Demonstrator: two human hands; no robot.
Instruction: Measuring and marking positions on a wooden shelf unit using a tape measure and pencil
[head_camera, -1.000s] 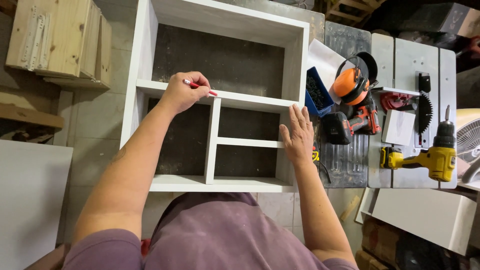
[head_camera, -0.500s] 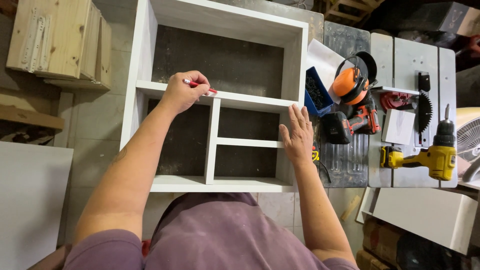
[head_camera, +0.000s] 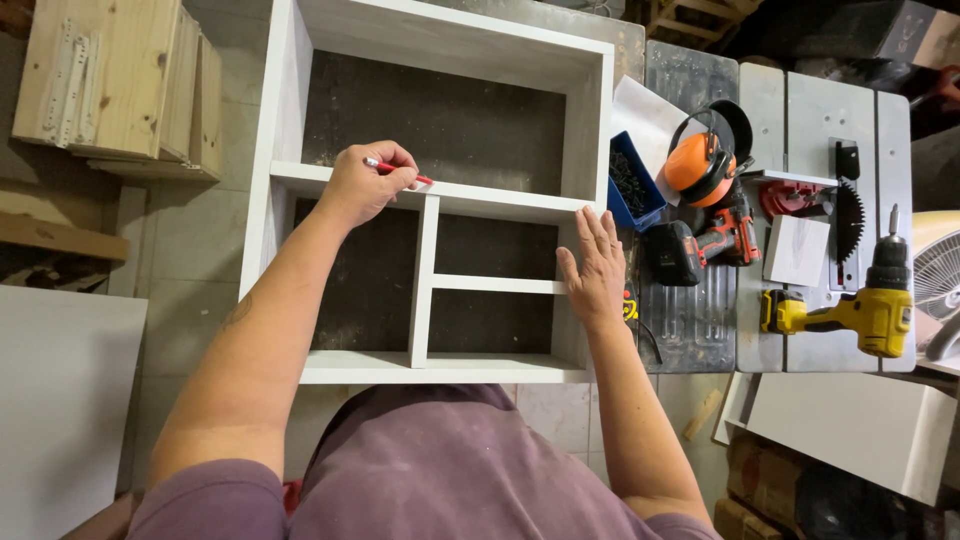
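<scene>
A white wooden shelf unit (head_camera: 590, 120) with several compartments lies flat in front of me. My left hand (head_camera: 362, 182) is closed around a red pencil (head_camera: 422, 180), its tip resting on the long horizontal shelf board above the vertical divider (head_camera: 424, 290). My right hand (head_camera: 594, 262) lies flat with fingers spread on the unit's right side panel, beside the short cross shelf (head_camera: 497, 285).
Right of the unit sit a blue bin of screws (head_camera: 632, 185), orange ear muffs (head_camera: 702, 160), a red drill (head_camera: 702, 245), a yellow drill (head_camera: 850, 310) and a table saw blade (head_camera: 850, 208). Wooden boxes (head_camera: 110, 85) stand at the left, a white panel (head_camera: 60, 400) below them.
</scene>
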